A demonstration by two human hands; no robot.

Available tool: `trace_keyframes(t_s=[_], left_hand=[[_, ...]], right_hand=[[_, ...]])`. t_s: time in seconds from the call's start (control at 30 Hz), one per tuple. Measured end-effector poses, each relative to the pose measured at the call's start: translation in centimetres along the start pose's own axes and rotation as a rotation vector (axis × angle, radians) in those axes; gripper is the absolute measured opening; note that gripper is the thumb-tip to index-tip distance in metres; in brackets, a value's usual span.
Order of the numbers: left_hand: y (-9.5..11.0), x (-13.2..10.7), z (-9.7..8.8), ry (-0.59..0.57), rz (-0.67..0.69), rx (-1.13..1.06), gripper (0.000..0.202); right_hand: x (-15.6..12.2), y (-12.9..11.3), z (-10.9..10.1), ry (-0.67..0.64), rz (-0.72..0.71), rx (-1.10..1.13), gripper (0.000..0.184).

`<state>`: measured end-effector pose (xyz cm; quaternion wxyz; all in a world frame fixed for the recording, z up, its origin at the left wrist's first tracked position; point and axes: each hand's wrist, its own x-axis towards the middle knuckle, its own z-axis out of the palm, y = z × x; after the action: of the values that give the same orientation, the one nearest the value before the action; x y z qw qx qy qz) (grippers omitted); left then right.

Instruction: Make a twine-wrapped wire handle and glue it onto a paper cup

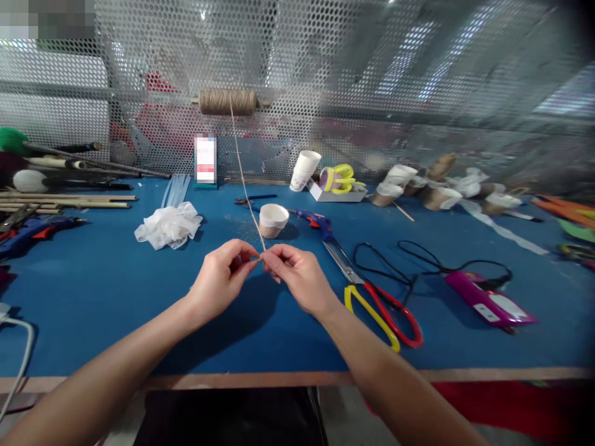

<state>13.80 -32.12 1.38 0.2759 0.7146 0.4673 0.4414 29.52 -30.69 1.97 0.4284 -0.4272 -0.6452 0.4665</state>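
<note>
My left hand [227,272] and my right hand [295,272] meet over the blue table, each pinching the twine [242,167] near its loose end. The strand runs up from my fingertips to a spool of brown twine [227,102] mounted on the perforated metal screen. Just behind my hands stands a small cup [273,220], white at the top and wrapped in brown twine lower down. Right of my right hand lie large scissors [346,263] with one red and one yellow handle. Behind them is a blue glue gun [318,223].
Crumpled white fabric [170,224] and clear glue sticks [176,189] lie to the left, near a phone [205,161]. White paper cups [305,170] stand at the back. Several twine-wrapped cups [434,197] are at the right, behind a purple power strip [488,300] with a black cord.
</note>
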Motion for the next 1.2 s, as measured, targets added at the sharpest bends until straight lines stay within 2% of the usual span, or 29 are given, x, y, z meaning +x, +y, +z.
trace_keyframes(t_s=[0.13,0.23,0.33,0.4,0.47,0.53,0.57,0.6,0.7,0.83,0.93,1.03,1.1,1.2], left_hand=[[-0.2,0.0,-0.1,0.037,-0.009,-0.032,0.01],[-0.3,0.0,-0.3,0.056,0.023,-0.015,0.013],[-0.4,0.0,-0.4,0.043,0.03,-0.015,0.014],[-0.4,0.0,-0.5,0.009,-0.035,-0.056,0.013],[-0.3,0.0,-0.6,-0.039,-0.16,-0.137,0.014],[-0.2,0.1,-0.7,-0.072,-0.279,-0.245,0.015],[-0.1,0.1,-0.8,-0.075,-0.32,-0.301,0.016],[-0.1,0.2,-0.8,-0.073,-0.35,-0.356,0.018],[-0.1,0.2,-1.1,-0.066,-0.417,-0.484,0.022],[-0.4,0.2,-1.3,-0.067,-0.464,-0.554,0.023],[-0.6,0.2,-1.2,-0.078,-0.449,-0.565,0.022],[-0.7,0.2,-1.1,-0.09,-0.438,-0.559,0.022],[-0.7,0.2,-1.1,-0.09,-0.443,-0.557,0.022],[-0.6,0.2,-1.1,-0.081,-0.455,-0.554,0.023]], right_hand=[[0.1,0.6,0.1,-0.02,0.09,0.192,0.031],[-0.1,0.5,0.2,-0.059,0.121,0.146,0.031],[0.1,0.2,-0.3,-0.104,0.105,0.008,0.03],[0.9,-0.1,-1.7,-0.07,0.071,-0.133,0.031],[2.0,-0.2,-4.1,0.062,0.03,-0.363,0.032],[2.9,-0.2,-7.2,0.26,0.049,-0.732,0.031],[3.1,-0.1,-8.7,0.282,0.128,-0.967,0.03],[3.0,0.1,-10.0,0.22,0.25,-1.189,0.027],[1.2,0.7,-12.2,0.073,0.398,-1.303,0.018],[-2.9,1.3,-12.3,-0.011,0.476,-1.386,0.019],[-5.0,1.4,-12.1,-0.065,0.558,-1.459,0.033],[-5.9,1.0,-12.2,-0.096,0.668,-1.487,0.047],[-6.3,0.6,-12.2,-0.057,0.633,-1.546,0.047],[-6.9,0.3,-11.9,-0.028,0.514,-1.57,0.035]])
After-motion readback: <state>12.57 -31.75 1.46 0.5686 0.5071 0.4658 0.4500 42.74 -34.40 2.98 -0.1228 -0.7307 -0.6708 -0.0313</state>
